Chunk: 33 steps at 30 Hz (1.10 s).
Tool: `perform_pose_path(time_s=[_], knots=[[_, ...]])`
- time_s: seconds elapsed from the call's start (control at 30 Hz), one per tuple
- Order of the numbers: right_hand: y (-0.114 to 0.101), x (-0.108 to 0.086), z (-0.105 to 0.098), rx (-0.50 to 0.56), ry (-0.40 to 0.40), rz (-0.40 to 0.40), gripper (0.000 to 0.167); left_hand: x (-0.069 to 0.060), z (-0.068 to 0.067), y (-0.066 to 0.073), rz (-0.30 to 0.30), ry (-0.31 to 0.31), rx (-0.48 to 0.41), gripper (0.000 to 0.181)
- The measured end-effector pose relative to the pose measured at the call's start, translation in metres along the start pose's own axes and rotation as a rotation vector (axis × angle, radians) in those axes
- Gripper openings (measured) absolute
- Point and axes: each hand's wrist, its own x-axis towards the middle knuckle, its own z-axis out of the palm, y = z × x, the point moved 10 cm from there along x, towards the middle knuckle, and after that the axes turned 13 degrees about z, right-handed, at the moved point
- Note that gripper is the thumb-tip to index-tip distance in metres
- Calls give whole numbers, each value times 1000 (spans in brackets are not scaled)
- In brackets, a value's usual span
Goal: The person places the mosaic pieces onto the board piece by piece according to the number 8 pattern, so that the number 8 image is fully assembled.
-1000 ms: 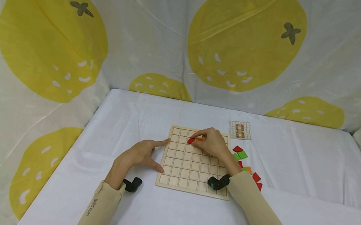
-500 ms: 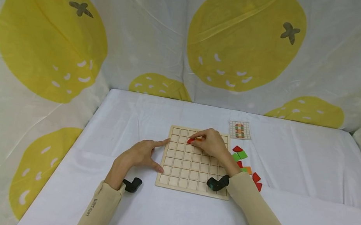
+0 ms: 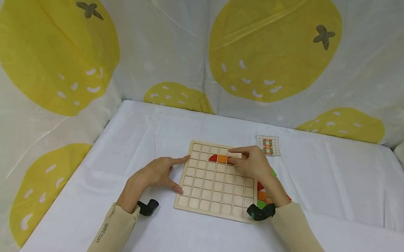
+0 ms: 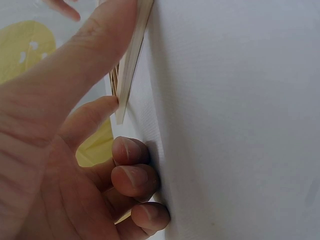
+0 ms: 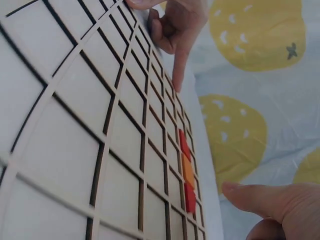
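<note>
A wooden grid board (image 3: 208,184) lies on the white table. My left hand (image 3: 157,171) touches its left edge with straight, spread thumb and index finger; in the left wrist view the other fingers curl loosely beside the table surface. In the board's second row from the back, a red quarter-round piece (image 3: 213,158), an orange square (image 3: 222,159) and another red piece (image 5: 190,198) sit side by side. Over the right-hand red piece hovers my right hand (image 3: 253,163), thumb and index finger parted. Nothing shows between these fingers; whether the thumb touches the piece I cannot tell.
Loose red, orange (image 3: 262,196) and green pieces lie along the board's right side, partly hidden under my right forearm. A small pattern card (image 3: 268,145) lies behind the board's back right corner. Lemon-printed cloth (image 3: 182,52) hangs behind the table.
My right hand has left the left-hand red piece and moved right, past the orange square. All of that square now shows. My left hand stays at the board's edge.
</note>
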Motion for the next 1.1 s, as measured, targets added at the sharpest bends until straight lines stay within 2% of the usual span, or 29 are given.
perform_pose_path(time_s=[0.1,0.23,0.43,0.83,1.1], knots=[[13,-10,-19,-18,12,4,31,0,-1,0,0,-3,-4,116],[39,-22,-41,-48,40,63,30,0,-1,0,2,-5,-1,116],[68,-37,-61,-92,71,143,31,-1,-1,-1,-6,1,-2,117],[94,-49,-55,-88,30,185,38,0,-2,0,-2,6,-10,117],[93,-52,-53,-122,97,183,34,0,-2,0,-1,8,-11,117]])
